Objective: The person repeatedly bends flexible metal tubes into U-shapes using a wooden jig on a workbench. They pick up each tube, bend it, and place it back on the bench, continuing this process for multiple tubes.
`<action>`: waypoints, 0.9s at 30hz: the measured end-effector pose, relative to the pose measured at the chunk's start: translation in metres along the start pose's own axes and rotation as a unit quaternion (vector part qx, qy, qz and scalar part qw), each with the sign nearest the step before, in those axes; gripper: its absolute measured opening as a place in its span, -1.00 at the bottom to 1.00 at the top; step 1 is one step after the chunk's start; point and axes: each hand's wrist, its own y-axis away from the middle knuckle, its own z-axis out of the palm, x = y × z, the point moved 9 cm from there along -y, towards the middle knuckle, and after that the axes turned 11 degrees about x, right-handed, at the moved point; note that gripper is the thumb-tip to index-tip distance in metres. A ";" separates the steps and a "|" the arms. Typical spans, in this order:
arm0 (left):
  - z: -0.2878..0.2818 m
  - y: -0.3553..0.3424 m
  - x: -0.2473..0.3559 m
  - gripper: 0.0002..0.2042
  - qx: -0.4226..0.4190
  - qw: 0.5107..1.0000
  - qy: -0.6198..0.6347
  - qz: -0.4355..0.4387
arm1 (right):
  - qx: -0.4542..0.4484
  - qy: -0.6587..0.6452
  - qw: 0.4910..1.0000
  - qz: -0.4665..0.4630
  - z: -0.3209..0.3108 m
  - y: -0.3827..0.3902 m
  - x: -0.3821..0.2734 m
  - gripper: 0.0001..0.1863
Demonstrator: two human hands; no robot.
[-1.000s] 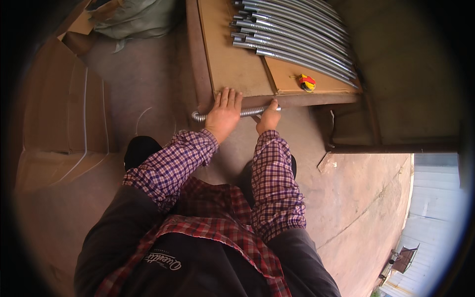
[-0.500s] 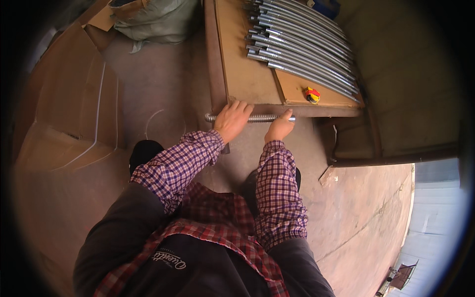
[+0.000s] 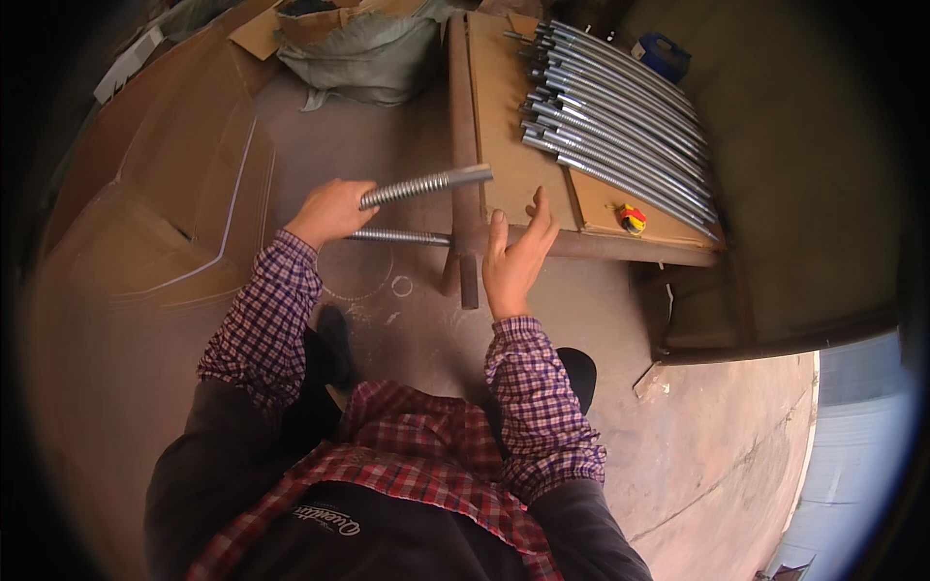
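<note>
My left hand point(image 3: 332, 211) is closed around a ribbed silver flexible metal tube point(image 3: 417, 188). Its smooth end points right and slightly upward, reaching over the table's left edge. Below it, another ribbed metal length point(image 3: 402, 236) runs from beneath the same hand to the table corner; I cannot tell whether it belongs to the same tube. My right hand point(image 3: 521, 257) is raised in front of the table's near edge, thumb and fingers apart, holding nothing. On the table, several similar metal tubes point(image 3: 620, 126) lie side by side in a stack, beyond my right hand.
Brown cardboard point(image 3: 518, 145) covers the table top. A red and yellow tape measure point(image 3: 632, 219) lies near its front edge, and a blue container point(image 3: 662, 56) stands at the back. Left are a large cardboard box point(image 3: 174, 194) and a grey-green sack point(image 3: 373, 63) on the floor.
My left hand has moved left with the tube, which is now tilted up at its right end. My right hand has let go of the tube and opened. The view has shifted slightly.
</note>
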 end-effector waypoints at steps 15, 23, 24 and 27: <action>-0.025 0.021 0.011 -0.41 0.350 0.888 0.288 -0.076 | -0.221 0.207 0.952 -0.035 0.052 -0.033 0.029 -0.65; 0.057 0.042 0.120 -0.62 -0.295 0.422 0.850 -0.114 | -0.208 0.155 0.965 0.047 0.056 -0.034 0.056 -0.54; 0.057 0.044 0.124 -0.66 -0.212 0.530 0.792 -0.217 | -0.201 0.126 0.968 0.081 0.061 -0.025 0.067 -0.52; 0.052 0.040 0.129 -0.73 -0.072 0.694 0.697 -0.165 | -0.191 -0.002 0.973 0.129 0.077 -0.008 0.057 -0.41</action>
